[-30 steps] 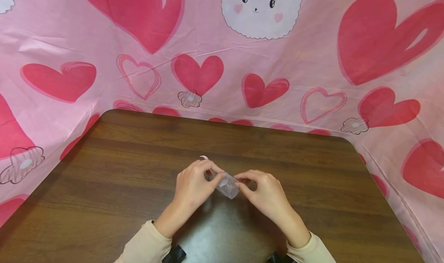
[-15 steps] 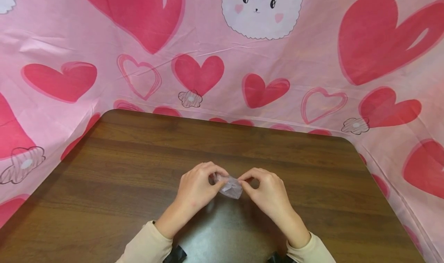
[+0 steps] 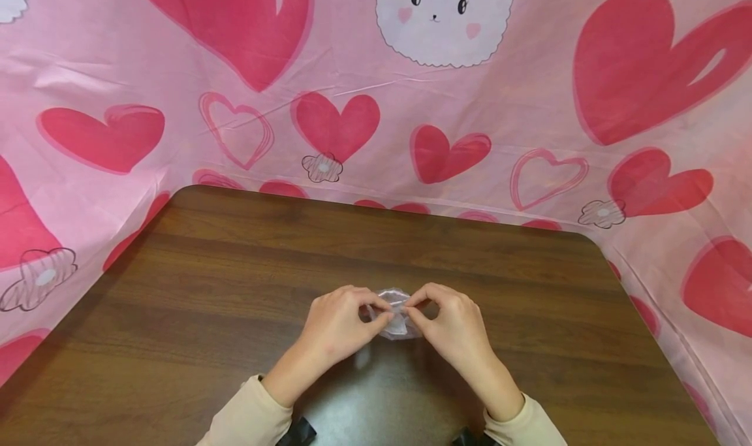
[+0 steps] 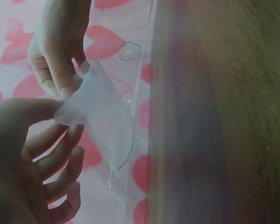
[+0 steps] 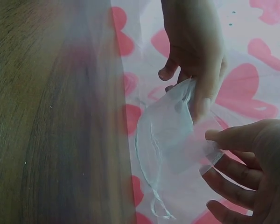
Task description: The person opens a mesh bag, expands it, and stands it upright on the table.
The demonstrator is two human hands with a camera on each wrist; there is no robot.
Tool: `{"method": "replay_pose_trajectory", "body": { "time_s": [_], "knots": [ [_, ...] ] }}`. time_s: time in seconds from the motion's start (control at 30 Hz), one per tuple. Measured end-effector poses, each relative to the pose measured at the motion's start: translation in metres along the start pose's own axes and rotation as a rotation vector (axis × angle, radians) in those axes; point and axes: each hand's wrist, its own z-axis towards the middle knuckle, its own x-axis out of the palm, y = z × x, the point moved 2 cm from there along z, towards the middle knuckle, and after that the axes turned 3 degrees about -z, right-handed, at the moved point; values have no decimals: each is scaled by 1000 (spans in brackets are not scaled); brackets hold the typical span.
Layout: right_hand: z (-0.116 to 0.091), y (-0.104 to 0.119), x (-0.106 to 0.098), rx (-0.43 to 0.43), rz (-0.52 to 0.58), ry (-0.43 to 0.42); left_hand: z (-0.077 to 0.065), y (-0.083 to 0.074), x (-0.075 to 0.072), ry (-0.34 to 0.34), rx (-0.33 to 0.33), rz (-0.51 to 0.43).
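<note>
A small sheer white drawstring pouch [image 3: 396, 328] is held between the two hands over the near middle of the table. My left hand [image 3: 343, 315] pinches one edge of it between thumb and forefinger. On the opposite side, my right hand [image 3: 452, 318] pinches the pouch between thumb and fingertips. In the left wrist view the thin fabric [image 4: 102, 109] spreads out from the fingertips, with a thin cord [image 4: 128, 149] along its far part. The right wrist view shows the cord [image 5: 156, 198] ending in a loose loop. The left hand's other fingers [image 4: 60, 186] are bent and apart.
The brown wood-grain table [image 3: 235, 256] has rounded far corners. A pink cloth [image 3: 352, 74] printed with red hearts rises behind it and along both sides. Black straps [image 3: 296, 431] sit at the wrists below beige sleeves [image 3: 249, 413].
The pouch has turned from slanting lengthwise to lying across between the hands, its cord now on the far side. My left hand has shifted slightly right and nearer; the right hand has barely moved.
</note>
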Motion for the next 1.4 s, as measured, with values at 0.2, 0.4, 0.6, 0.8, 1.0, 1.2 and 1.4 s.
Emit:
{"method": "replay_pose_trajectory", "body": {
  "time_s": [0.2,0.4,0.6,0.8,1.0,1.2,1.4],
  "knots": [
    [-1,0,1,-2,7,37,0,2,-2,-81,-44,-4],
    [-1,1,3,-10,-22,107,1,4,-4,-167,-89,-22],
    [-1,0,4,-4,-34,145,2,5,-7,-198,-123,-18],
    [0,-2,3,20,-25,78,3,7,-6,-188,-125,-22],
    [0,-3,1,2,-23,17,3,6,-5,-162,-81,-8],
    [-1,-4,-1,13,-34,22,3,5,-3,-126,-56,18],
    [0,-2,-2,20,-36,56,3,3,-1,-99,-16,31]
  ]
}}
